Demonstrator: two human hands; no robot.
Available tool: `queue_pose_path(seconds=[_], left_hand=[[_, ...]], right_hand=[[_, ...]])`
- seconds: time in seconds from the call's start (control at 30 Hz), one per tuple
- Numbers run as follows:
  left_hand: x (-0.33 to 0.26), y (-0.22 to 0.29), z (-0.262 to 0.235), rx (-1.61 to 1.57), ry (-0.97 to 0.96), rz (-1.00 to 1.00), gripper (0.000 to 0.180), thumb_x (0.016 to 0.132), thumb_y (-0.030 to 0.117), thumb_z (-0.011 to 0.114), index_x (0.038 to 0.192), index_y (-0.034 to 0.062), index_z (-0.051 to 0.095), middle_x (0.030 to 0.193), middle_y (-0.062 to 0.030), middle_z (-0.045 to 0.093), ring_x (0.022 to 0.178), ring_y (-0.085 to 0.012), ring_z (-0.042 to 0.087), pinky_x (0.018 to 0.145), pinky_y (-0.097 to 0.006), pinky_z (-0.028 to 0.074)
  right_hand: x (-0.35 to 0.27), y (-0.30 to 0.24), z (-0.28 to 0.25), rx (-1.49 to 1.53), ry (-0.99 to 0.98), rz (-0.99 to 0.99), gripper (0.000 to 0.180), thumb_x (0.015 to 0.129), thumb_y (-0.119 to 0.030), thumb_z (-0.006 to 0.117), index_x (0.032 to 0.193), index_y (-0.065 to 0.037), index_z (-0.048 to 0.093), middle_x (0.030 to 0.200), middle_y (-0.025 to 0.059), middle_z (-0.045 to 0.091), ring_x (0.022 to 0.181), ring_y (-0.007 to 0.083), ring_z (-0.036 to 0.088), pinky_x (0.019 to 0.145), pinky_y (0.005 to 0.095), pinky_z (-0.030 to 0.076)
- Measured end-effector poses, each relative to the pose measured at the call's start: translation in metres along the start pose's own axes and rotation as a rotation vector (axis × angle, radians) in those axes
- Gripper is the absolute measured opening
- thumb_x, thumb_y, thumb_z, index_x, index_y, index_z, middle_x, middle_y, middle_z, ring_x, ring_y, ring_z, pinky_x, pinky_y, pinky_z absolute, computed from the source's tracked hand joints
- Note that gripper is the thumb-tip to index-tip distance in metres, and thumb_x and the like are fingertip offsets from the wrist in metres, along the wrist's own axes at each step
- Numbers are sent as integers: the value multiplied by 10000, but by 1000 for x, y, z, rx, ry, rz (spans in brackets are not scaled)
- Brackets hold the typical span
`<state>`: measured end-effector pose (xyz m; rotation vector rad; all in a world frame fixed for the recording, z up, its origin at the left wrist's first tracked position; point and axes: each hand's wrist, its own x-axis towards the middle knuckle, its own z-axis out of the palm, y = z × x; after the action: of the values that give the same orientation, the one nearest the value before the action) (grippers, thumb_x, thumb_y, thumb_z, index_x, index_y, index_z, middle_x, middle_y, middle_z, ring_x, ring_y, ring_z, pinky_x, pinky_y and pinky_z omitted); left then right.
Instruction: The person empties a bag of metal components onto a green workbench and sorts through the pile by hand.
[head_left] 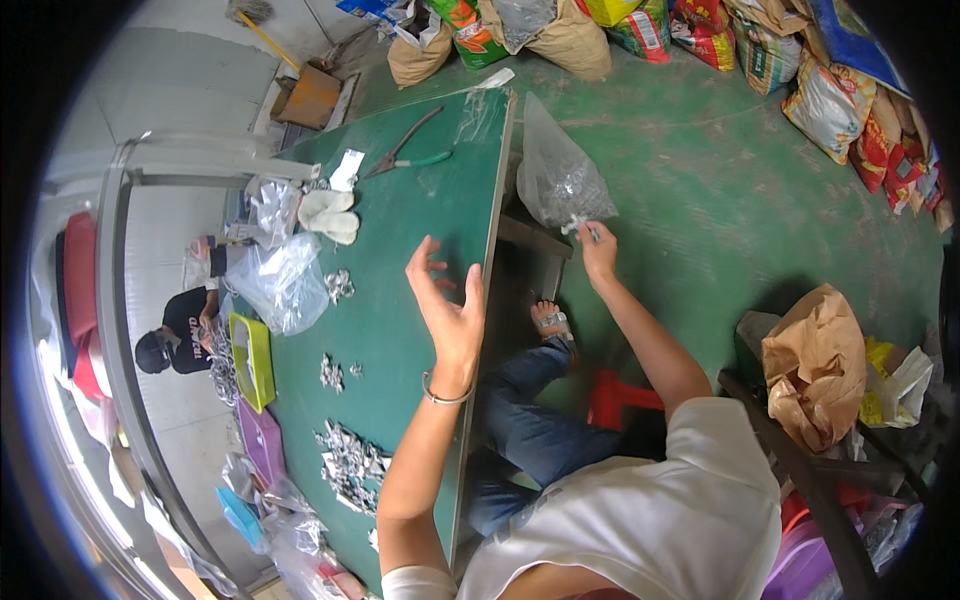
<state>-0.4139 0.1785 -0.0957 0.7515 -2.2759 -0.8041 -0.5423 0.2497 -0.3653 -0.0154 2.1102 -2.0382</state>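
Silvery metal pieces (577, 224) sit pinched in the fingers of your right hand (600, 256), right at the near end of a clear plastic bag (555, 160); whether those fingers also grip the bag is hard to tell. More shiny bits show through its film, and it lies just beyond the right edge of the green surface (400, 220). Your left hand (450, 322) is empty, its fingers spread and slightly curled near that same edge. On the surface, a loose heap (350, 470) of metal pieces lies left of your left forearm, while pliers (393, 160) rest toward the far end, near white gloves (328, 215) and a yellow-green basket (252, 360) stands farther left.
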Motion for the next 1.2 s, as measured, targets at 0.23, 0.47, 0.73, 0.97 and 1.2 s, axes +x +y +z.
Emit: queue_pose_path(seconds=[0.23, 0.47, 0.73, 0.97, 1.2], left_hand=[[8, -15, 12, -144, -27, -101, 697, 721, 5, 579, 1309, 45, 207, 1200, -99, 356, 861, -134, 375, 680, -227, 354], [13, -22, 17, -155, -53, -116, 717, 755, 220, 586, 1315, 22, 185, 1205, -113, 356, 877, -143, 373, 705, -236, 318], [14, -22, 14, -123, -45, -140, 726, 758, 298, 563, 1307, -3, 195, 1189, -128, 372, 890, -152, 376, 713, -241, 312], [16, -22, 15, -150, -40, -153, 778, 727, 310, 593, 1300, -14, 178, 1165, -154, 387, 885, -173, 382, 679, -251, 321], [12, -25, 11, -143, -34, -165, 785, 722, 317, 587, 1299, -19, 174, 1162, -161, 390, 883, -176, 381, 679, -255, 318]], right_hand=[[88, 23, 99, -368, -51, 41, 209, 769, -247, 569, 867, -71, 626, 881, 168, 608, 817, 357, 566, 706, 405, 448], [127, 58, 153, -582, -284, 120, 200, 802, -207, 505, 894, -62, 607, 890, 191, 602, 826, 366, 572, 722, 430, 454], [134, 88, 144, -757, -59, 128, 180, 788, -155, 477, 856, -9, 558, 813, 199, 608, 754, 353, 600, 658, 434, 487], [130, 137, 43, -728, 238, 268, 223, 774, -234, 543, 900, -50, 529, 831, 183, 599, 755, 375, 576, 648, 472, 457], [129, 85, 65, -355, 164, -168, 195, 803, -222, 540, 874, -41, 552, 725, 160, 601, 679, 356, 579, 609, 414, 456]])
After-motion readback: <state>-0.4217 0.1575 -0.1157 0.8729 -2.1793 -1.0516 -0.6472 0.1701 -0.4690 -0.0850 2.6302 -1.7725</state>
